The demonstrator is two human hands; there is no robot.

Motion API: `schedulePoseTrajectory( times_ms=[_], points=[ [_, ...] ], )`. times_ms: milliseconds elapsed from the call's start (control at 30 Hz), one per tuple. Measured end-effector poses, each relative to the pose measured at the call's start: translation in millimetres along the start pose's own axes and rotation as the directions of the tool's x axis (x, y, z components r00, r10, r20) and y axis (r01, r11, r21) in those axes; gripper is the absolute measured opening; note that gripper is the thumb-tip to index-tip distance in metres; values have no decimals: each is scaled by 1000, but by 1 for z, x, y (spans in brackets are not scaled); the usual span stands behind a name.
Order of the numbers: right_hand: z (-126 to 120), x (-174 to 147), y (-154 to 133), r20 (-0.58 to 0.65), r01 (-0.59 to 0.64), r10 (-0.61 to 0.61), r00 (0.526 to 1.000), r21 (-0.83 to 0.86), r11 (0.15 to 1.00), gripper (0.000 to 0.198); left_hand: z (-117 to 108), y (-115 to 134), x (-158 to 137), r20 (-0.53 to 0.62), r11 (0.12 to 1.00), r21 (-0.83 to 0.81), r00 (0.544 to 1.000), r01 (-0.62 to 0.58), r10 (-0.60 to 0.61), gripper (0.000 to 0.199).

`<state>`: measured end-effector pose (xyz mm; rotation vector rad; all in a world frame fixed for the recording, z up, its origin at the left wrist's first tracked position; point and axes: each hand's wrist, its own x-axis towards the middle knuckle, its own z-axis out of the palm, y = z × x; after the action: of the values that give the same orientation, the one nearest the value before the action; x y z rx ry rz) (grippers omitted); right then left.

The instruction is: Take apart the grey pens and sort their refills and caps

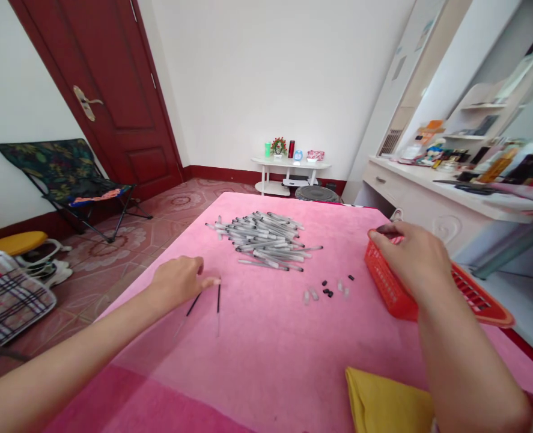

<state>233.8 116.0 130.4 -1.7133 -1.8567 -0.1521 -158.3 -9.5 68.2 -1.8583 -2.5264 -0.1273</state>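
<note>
My left hand [181, 280] is low over the pink cloth on the left, thumb stretched out and apart from the curled fingers. Its thumb tip is at the upper end of a thin pen refill [219, 299], black at the top and clear below. A second refill [193, 305] lies slanted beside it, partly under the hand. On the right, my right hand [408, 255] has its thumb and fingers closed at the far left corner of a red plastic basket [386, 285]; its forearm hides part of the basket, and its fingertips are partly hidden.
A heap of clear pens [266, 237] with dark ends lies mid-table. Small black plugs [327, 292] and clear caps [313, 293] are scattered left of the basket. A folded yellow cloth [383, 400] lies at the near edge. A dresser [428, 192] stands close on the right.
</note>
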Motion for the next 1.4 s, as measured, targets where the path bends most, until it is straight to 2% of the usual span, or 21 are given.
schedulePoseTrajectory(
  times_ms=[100, 200, 300, 467, 600, 733, 900, 1033, 1133, 1233, 1300, 1400],
  points=[
    [4, -4, -14, -16, 62, -61, 998, 64, 996, 30, 10, -5, -16, 139, 995, 96, 989, 39, -52, 69],
    [10, -5, -19, -18, 102, -101, 995, 91, 991, 29, 19, 5, -26, 161, 997, 61, 985, 47, -56, 71],
    [13, -8, -24, -9, 135, -134, 991, 124, 983, 26, 23, 15, -27, 151, 999, 8, 987, 54, -55, 58],
    [22, -17, -41, 71, 216, -232, 970, 183, 959, 20, 32, 17, -20, 165, 997, -72, 986, -24, 36, 19],
    [39, -29, -56, 191, 248, -281, 940, 180, 952, 17, 30, 12, -8, 181, 996, -39, 979, -83, 88, 14],
    [56, -41, -69, 288, 276, -315, 904, 168, 946, 15, 19, 8, 24, 175, 995, 4, 980, -97, 95, 19],
    [80, -60, -76, 318, 301, -348, 882, 188, 935, 14, 21, 21, 60, 124, 998, 62, 992, 3, -11, 23],
    [99, -72, -76, 332, 339, -407, 851, 245, 908, 22, 28, 34, 57, 76, 992, 41, 990, 116, -119, 30],
    [108, -76, -76, 355, 360, -431, 830, 251, 899, 32, 26, 35, 49, 34, 989, 45, 989, 139, -141, 38],
    [113, -74, -79, 370, 368, -417, 830, 198, 908, 28, 19, 39, 47, -39, 997, -13, 996, 79, -79, 39],
    [117, -72, -82, 363, 381, -410, 837, 150, 912, 24, 13, 49, 49, -22, 988, -150, 999, -38, 35, 35],
    [121, -71, -86, 339, 386, -399, 852, 108, 916, 22, 9, 75, 52, 49, 876, -442, 971, -191, 236, 37]
  ],
)
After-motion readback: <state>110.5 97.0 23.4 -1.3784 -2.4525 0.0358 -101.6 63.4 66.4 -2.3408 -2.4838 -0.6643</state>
